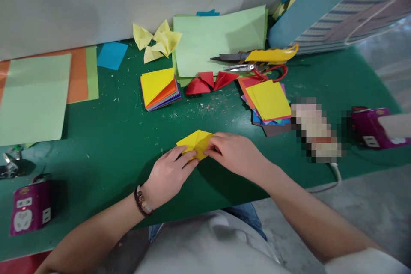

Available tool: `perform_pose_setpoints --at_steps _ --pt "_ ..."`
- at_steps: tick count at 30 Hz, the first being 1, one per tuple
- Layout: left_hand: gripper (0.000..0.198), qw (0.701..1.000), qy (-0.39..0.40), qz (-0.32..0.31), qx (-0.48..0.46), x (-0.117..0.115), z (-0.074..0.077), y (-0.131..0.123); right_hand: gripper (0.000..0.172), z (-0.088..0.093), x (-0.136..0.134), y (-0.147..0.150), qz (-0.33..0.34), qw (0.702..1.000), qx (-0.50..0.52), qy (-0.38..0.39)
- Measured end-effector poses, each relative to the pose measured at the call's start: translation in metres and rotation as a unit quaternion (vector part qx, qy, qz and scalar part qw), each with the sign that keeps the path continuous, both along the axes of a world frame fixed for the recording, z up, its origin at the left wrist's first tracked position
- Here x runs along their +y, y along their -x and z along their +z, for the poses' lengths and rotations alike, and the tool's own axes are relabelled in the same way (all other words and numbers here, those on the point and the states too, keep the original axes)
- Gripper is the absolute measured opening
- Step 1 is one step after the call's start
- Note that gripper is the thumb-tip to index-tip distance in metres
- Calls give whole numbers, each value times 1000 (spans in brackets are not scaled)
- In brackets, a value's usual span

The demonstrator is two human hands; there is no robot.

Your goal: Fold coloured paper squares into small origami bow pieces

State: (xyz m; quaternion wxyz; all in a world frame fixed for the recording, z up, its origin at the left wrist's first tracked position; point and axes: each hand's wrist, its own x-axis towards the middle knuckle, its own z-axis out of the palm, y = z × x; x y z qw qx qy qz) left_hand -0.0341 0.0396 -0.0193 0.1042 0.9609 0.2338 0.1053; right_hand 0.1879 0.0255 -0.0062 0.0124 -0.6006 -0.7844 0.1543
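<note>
A yellow paper (197,140) with creases and folded edges lies near the front of the green table, between my hands. My left hand (171,174), with a beaded bracelet at the wrist, rests its spread fingers on the paper's left and lower part. At the paper's right edge, my right hand (236,153) pinches it between thumb and curled fingers. Part of the sheet is hidden under the fingers of both hands.
Beyond the hands on the green table (109,137) are folded red pieces (198,86), colored paper stacks (159,87) (269,100), scissors (252,67) and a yellow cutter (271,54). Purple power sockets (32,207) (369,126) stand at both sides.
</note>
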Motion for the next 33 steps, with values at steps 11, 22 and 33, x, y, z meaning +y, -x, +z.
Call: perform_pose_setpoints --at_steps 11,22,33 --pt "26 1000 0 5 12 -1 0 -1 23 -23 -32 15 95 967 -16 -237" --pt "23 1000 6 8 1 -3 -2 0 22 -20 -29 19 48 973 0 -226" --pt "24 1000 21 13 -19 -2 -2 0 22 -16 -27 -4 -6 976 6 -218"
